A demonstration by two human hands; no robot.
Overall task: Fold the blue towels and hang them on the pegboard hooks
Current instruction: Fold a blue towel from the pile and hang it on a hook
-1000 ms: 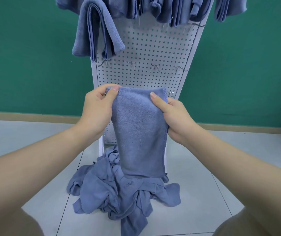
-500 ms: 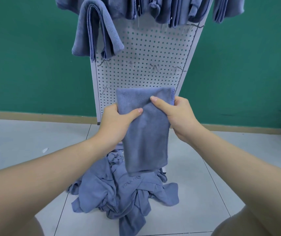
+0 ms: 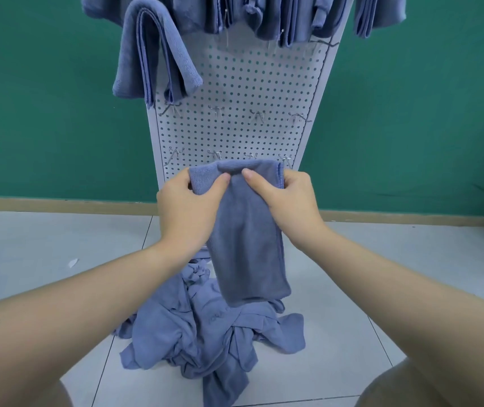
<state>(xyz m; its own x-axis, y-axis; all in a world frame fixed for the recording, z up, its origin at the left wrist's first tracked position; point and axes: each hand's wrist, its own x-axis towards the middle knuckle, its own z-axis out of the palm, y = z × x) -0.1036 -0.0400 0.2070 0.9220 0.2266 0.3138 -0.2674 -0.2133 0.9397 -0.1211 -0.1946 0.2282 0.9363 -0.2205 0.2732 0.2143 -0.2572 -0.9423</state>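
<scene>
Blue folded towel [image 3: 246,239] hangs before the pegboard [image 3: 252,83]; left hand [image 3: 187,210] and right hand [image 3: 290,201] pinch its top edge, 2 thumbs in front.

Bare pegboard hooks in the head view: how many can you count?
8, in two rows of four. Upper row. Lower row, just above the held towel. Hanging towels hide any hooks higher up.
</scene>
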